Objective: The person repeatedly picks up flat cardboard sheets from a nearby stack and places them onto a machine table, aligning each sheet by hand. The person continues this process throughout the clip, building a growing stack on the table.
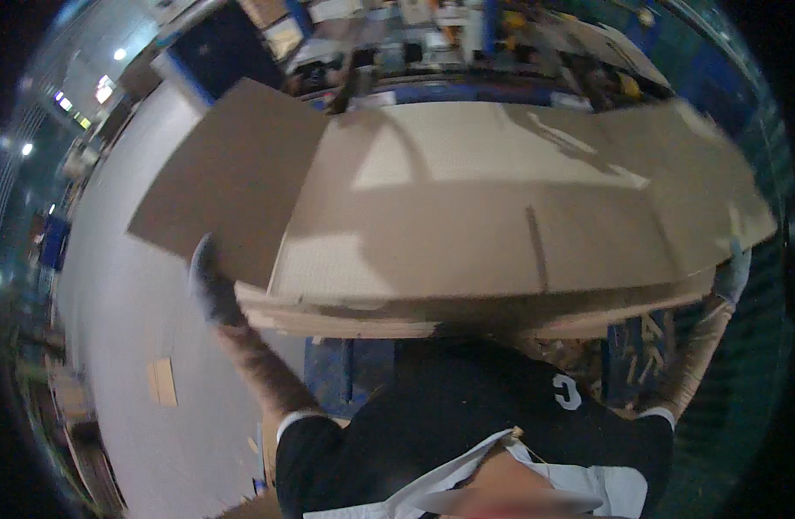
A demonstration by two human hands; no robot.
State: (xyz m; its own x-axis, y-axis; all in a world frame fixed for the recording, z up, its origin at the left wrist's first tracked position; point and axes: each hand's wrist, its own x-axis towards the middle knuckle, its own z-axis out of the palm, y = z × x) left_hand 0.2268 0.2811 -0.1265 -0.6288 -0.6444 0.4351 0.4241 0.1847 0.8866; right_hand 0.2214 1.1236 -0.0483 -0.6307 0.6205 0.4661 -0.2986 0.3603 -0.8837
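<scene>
A wide brown cardboard sheet (449, 233) with folded-up side flaps spans the view in front of me. My left hand (211, 285), in a grey glove, grips the lower edge of its left flap (241, 164), thumb upward and the other fingers mostly hidden. At the far right end, my right hand (733, 275), gloved too, holds the edge of the right flap (704, 190); its fingers are partly behind the board. Under the sheet lies a stack of more cardboard (363, 322), its layered edges facing me.
Beneath the stack shows a blue support (328, 372), with cardboard scraps (644, 355) at its right. Beyond the sheet runs a cluttered machine or bench (432, 52). A blue cabinet (220, 52) stands at the far left. One cardboard piece (162, 382) lies on the grey floor (120, 285).
</scene>
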